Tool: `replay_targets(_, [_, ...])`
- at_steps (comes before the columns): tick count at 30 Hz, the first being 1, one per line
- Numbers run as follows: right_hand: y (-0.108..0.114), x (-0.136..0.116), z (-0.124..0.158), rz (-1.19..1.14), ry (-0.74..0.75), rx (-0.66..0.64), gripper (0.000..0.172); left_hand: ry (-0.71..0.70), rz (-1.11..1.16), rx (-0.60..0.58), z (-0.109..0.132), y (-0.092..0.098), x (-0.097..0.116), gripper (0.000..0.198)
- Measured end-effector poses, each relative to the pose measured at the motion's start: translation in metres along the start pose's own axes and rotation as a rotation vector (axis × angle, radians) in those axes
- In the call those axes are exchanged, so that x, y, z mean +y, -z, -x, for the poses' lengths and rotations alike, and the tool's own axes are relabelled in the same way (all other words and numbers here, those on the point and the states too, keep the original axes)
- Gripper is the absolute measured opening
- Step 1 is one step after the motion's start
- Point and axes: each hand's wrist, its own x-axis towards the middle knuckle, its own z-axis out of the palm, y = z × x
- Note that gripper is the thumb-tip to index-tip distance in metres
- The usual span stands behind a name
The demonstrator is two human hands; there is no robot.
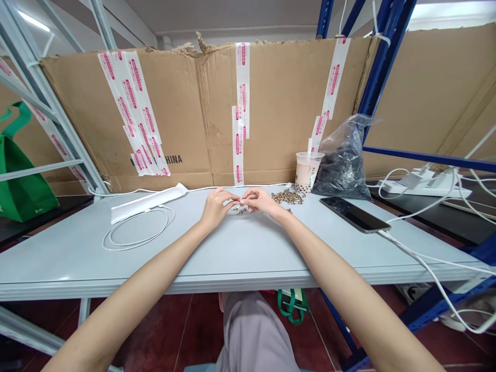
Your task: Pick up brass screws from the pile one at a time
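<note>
My left hand [218,207] and my right hand [260,200] meet fingertip to fingertip above the middle of the grey tabletop [248,248]. Both are closed in a pinch around something tiny and pale, too small to make out. Just below the fingertips lie a few small metal pieces [241,210], partly covered by the fingers. Behind my right wrist spreads a pile of small brass-coloured metal parts [289,196].
A bubble tea cup [306,173] stands beside a clear bag of dark items [343,163]. A phone [354,214] with cables lies at right, a white strip [149,202] and coiled cable [141,243] at left. Cardboard [174,113] walls the back; blue posts [382,72] rise at right.
</note>
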Motion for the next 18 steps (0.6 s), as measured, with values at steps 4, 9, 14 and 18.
replay_targets(4, [-0.0002,-0.0016,0.0016,0.016,-0.007,-0.036,0.024,-0.045,0.007,0.014,0.0004,-0.0006,-0.0006,0.013])
replay_targets(9, [-0.0005,-0.0072,0.0046,0.056,0.042,-0.072,0.025,-0.049,0.017,0.061,-0.0011,0.0009,0.0029,0.014])
replay_targets(14, [-0.0025,-0.0073,0.0052,0.109,0.093,-0.073,0.028,-0.048,0.013,0.087,-0.0013,-0.0002,0.0031,0.015])
replay_targets(18, [-0.0041,0.0004,0.0018,0.119,0.153,-0.089,0.034,-0.063,0.02,0.062,-0.0004,-0.0014,0.003,0.015])
